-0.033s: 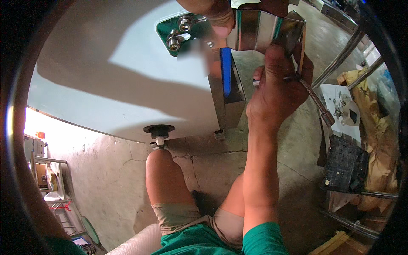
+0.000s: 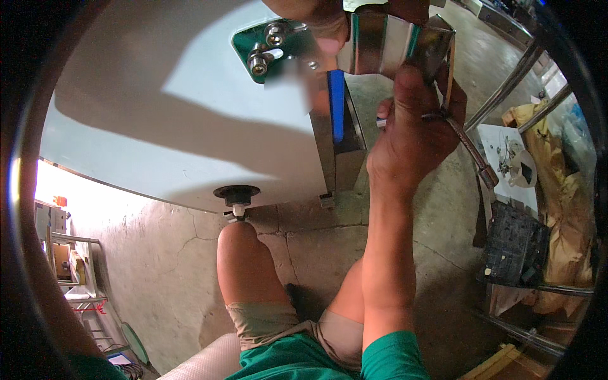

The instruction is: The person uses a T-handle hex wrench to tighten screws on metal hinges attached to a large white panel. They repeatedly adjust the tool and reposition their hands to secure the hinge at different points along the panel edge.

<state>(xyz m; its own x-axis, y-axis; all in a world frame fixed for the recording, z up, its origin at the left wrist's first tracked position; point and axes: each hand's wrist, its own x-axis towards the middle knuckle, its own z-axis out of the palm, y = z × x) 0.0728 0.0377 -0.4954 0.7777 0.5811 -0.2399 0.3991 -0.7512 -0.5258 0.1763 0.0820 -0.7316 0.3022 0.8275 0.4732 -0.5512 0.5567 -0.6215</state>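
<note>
In my head view the bent metal piece [image 2: 384, 47] sits at the top of the frame, just right of the large pale panel [image 2: 190, 114]; its bright folded faces are toward me. My left hand [image 2: 313, 20] is closed on its left end, thumb laid flat by the edge; the finger ends are dark and partly cut off by the upper rim. My right hand [image 2: 415, 130] is curled, its thumb up against the lower side of the piece, while the fingers wrap a slim metal rod [image 2: 467, 147] that slants out to the right; I cannot tell how firmly that thumb presses.

Left of the piece is a green plate [image 2: 242, 39] bearing shiny bolts [image 2: 259, 64]; a blue strip [image 2: 337, 107] stands below it.

I judge the piece to be thin sheet, stiff along its folds, light to moderate in weight and rather slippery; its edges may be sharp, so I would take it across the broad faces near both ends, keeping fingertips off the rims; it looks more apt to scratch than to break.
</note>
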